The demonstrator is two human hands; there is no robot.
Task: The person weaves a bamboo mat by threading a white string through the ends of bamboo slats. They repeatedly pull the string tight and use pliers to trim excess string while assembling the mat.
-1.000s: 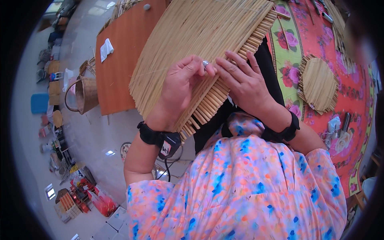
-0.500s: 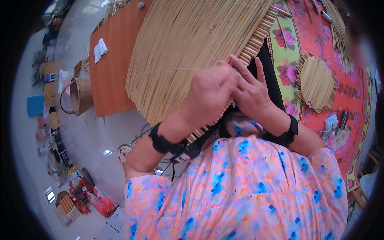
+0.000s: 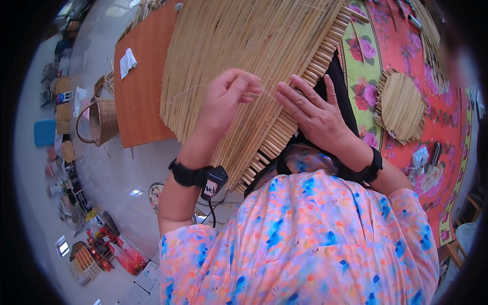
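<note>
A large mat of straight tan reed stalks [image 3: 223, 46] lies slanted before me, with the cut stalk ends in a row along its right edge. My left hand [image 3: 229, 96] is raised over the middle of the mat, its fingers curled together and slightly blurred. A fine pale thread [image 3: 190, 90] runs out from beside this hand toward the mat's left side; its end in the fingers is hidden. My right hand [image 3: 317, 112] rests flat on the mat's right edge, fingers stretched out, the thumb apart over black cloth.
On the right, a red floral cloth [image 3: 401, 46] carries a smaller round reed mat [image 3: 402, 105] and a dark-handled tool [image 3: 435, 152]. An orange-brown board [image 3: 145, 101] with a white cloth [image 3: 127, 63] stands left, beside a wicker basket [image 3: 104, 122]. Bags [image 3: 127, 254] sit lower left.
My left hand has moved up and left, away from my right hand and the mat's edge. My right hand has stayed near the edge, its fingers now flatter. The mat has shifted slightly.
</note>
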